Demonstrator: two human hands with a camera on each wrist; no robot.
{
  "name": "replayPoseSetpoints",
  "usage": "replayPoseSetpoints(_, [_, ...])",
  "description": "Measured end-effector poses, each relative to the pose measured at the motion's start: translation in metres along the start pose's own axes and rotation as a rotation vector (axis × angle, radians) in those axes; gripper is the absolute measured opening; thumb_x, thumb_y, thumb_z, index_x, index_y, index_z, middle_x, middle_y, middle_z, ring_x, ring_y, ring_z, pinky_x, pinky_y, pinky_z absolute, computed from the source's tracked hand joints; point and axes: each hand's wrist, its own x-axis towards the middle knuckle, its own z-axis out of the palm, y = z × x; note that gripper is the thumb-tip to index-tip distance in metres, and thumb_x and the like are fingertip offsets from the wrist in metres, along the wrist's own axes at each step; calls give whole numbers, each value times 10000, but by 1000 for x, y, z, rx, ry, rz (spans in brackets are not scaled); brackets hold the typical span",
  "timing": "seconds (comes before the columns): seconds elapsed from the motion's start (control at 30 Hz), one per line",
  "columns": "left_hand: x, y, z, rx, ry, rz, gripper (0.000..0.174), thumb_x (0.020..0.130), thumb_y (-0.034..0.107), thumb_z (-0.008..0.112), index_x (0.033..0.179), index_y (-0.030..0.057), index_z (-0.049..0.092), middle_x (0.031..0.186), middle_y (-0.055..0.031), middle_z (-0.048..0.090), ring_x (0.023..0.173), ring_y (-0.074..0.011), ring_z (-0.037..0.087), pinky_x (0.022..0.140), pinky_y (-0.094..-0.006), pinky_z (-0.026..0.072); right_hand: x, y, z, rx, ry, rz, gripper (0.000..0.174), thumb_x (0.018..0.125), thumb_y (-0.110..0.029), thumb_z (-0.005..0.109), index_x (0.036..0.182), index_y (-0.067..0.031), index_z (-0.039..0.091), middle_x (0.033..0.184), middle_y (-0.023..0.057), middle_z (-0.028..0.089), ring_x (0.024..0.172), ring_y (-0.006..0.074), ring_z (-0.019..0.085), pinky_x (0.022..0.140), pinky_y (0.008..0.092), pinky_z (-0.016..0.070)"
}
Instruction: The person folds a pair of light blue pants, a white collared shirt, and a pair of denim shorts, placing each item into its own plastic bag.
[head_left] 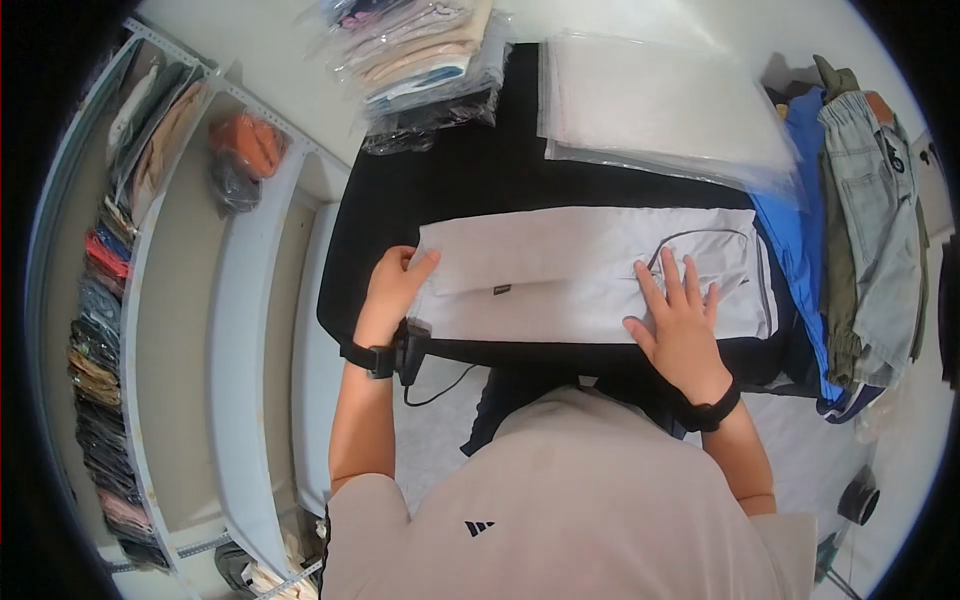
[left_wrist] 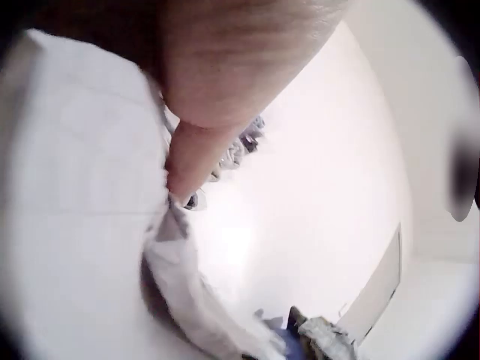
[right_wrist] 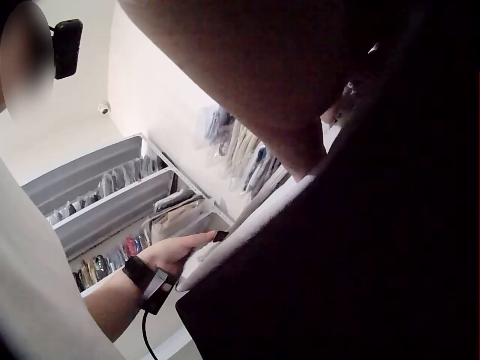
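Observation:
A pale, whitish-lilac garment (head_left: 570,270) lies folded into a long rectangle on a black-covered table (head_left: 350,270). It carries a small dark label (head_left: 502,290) near its middle and a thin dark curved line towards its right end. At the left end, my left hand (head_left: 390,290) pinches the garment's edge, thumb on top; the left wrist view shows the digit right at the fabric edge (left_wrist: 169,217). My right hand (head_left: 680,320) rests on the right part with fingers spread and straight. In the right wrist view its fingertips meet the cloth, mostly in shadow.
Bagged folded clothes (head_left: 420,70) are stacked at the table's back left. Clear plastic bags (head_left: 660,105) lie at the back right. Loose clothes, including blue fabric (head_left: 795,240) and grey-green trousers (head_left: 870,200), hang over the right side. Shelves (head_left: 180,300) with packed garments stand on the left.

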Motion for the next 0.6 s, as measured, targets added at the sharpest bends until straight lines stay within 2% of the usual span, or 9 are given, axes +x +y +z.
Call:
replayPoseSetpoints(0.07, [7,-6,-7,-222,-146,-56,507,810,393,671,999,-73,605,827,-57,621,729,-118,554,646,-253,431,-1,1,2,13,17,1,666,800,-366,646,1391,-204,385,1464,153,283,1335,411,254,988,660,256])
replayPoseSetpoints(0.1, [9,-8,-11,-215,-150,-55,507,810,393,671,999,-73,605,827,-57,621,729,-118,554,646,-253,431,-2,2,3,23,35,-6,663,799,-365,647,1388,-204,388,1464,151,283,1335,410,253,986,662,255])
replayPoseSetpoints(0.17, [11,-6,-17,-303,-278,-193,443,816,365,674,972,-45,613,790,-23,586,688,-86,501,590,-236,384,-2,2,4,34,35,2,660,800,-364,647,1386,-203,390,1464,148,282,1335,410,251,987,663,254])
replayPoseSetpoints(0.3, [1,9,-17,-189,-146,-97,397,832,363,655,946,-16,615,740,9,534,656,-75,456,572,-220,347,-2,2,4,59,35,12,654,800,-364,646,1382,-203,396,1463,140,285,1335,406,246,991,663,247])
replayPoseSetpoints(0.43, [5,2,-12,-362,-93,-170,410,844,347,648,977,-39,614,806,-26,598,712,-103,529,630,-231,404,-3,3,5,68,42,6,653,799,-364,648,1381,-204,399,1463,139,285,1333,403,250,995,664,240])
replayPoseSetpoints(0.5, [0,7,-8,-729,-347,-172,438,861,328,638,1024,-76,599,929,-87,648,817,-145,599,719,-255,454,-2,3,5,69,48,11,652,799,-363,648,1381,-206,399,1462,139,287,1330,402,256,998,662,237])
replayPoseSetpoints(0.53, [5,-5,-7,-713,-398,-178,465,869,316,635,1062,-104,582,1029,-132,650,897,-175,622,778,-276,471,-3,3,5,71,51,19,652,799,-363,648,1381,-206,399,1462,139,287,1330,402,256,998,662,237])
replayPoseSetpoints(0.6, [1,-6,-5,-665,-392,-179,455,869,303,638,1070,-101,579,1021,-129,649,885,-172,621,777,-280,473,-3,3,4,71,56,10,647,799,-359,648,1378,-206,402,1458,138,291,1327,404,262,1001,661,235])
